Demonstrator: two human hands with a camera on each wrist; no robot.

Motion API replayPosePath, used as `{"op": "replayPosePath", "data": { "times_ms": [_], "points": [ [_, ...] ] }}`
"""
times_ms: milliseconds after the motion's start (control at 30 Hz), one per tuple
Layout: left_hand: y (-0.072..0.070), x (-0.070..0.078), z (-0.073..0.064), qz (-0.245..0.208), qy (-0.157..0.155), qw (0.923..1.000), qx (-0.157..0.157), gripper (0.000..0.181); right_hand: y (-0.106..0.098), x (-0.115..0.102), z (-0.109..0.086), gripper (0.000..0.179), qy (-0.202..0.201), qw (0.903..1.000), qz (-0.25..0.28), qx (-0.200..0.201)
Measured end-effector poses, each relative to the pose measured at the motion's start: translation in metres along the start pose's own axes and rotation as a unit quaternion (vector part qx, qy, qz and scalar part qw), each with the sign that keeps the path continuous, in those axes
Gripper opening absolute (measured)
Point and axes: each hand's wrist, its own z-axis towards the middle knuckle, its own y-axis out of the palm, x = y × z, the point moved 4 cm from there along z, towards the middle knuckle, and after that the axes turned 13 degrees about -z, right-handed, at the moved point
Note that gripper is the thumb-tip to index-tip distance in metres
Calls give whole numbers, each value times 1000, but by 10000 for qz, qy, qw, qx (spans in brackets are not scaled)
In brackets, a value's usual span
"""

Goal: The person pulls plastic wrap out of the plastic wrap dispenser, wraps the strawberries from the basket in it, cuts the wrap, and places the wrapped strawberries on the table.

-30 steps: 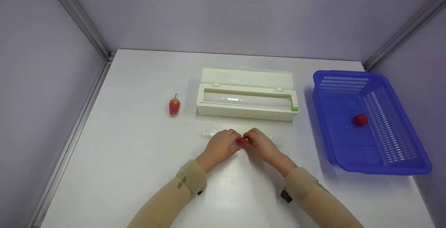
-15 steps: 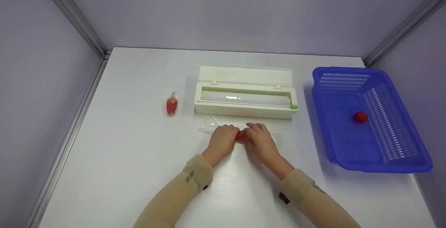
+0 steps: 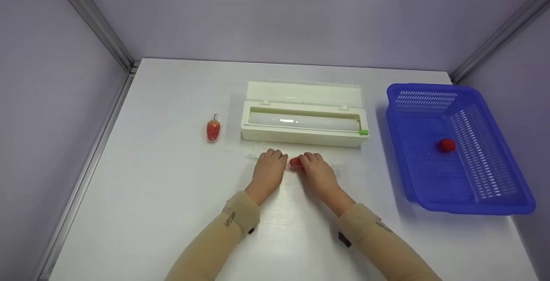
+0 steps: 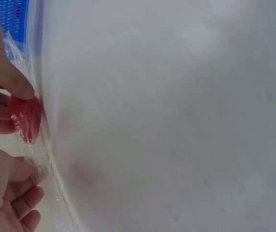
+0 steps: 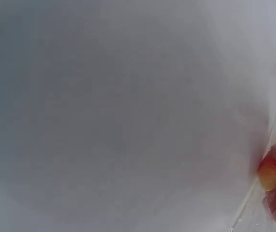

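A small red fruit [image 3: 295, 163] with a yellowish end, wrapped in clear cling film, lies between the two hands in the head view. My right hand [image 3: 319, 175] grips it, thumb on the near side and fingers behind; its yellow end [image 5: 271, 175] shows at the edge of the right wrist view. Just left of the fruit, my left hand [image 3: 268, 171] pinches the twisted film [image 4: 40, 153] between thumb and fingers. Loose film ends stick out past both hands. The left wrist view shows the wrapped red tip [image 4: 27, 118] pointing toward the left hand.
A white cling film dispenser [image 3: 303, 138] with its lid up stands behind the hands. To its left lies another wrapped red fruit [image 3: 213, 130] with a stem. A blue basket [image 3: 397, 156] at the right holds one red fruit [image 3: 447, 145]. Panels enclose the white table [image 3: 172, 186].
My left hand has shifted slightly left, off the fruit and onto the film beside it. The fruit, in my right hand, has moved a little away from the body and left.
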Motion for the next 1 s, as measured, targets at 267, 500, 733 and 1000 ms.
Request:
{"op": "replayPosePath", "data": {
  "times_ms": [267, 500, 733, 1000],
  "points": [
    [-14, -3, -4, -1616, -292, 9847, 591, 21, -15, 0, -1, 29, 339, 9951, 844, 381],
    [-33, 5, -7, -3145, -707, 9399, 1124, 16, -50, -9, -8, 38, 91, 9780, 1277, 1646],
    [-41, 15, -13, -5245, -1104, 8407, 771, 23, -69, -14, -12, 42, -252, 9666, 1126, 2287],
    [-44, 23, -25, -6732, -1013, 7325, 50, 35, -80, -13, -19, 48, -858, 9504, 714, 2902]
  ]
}}
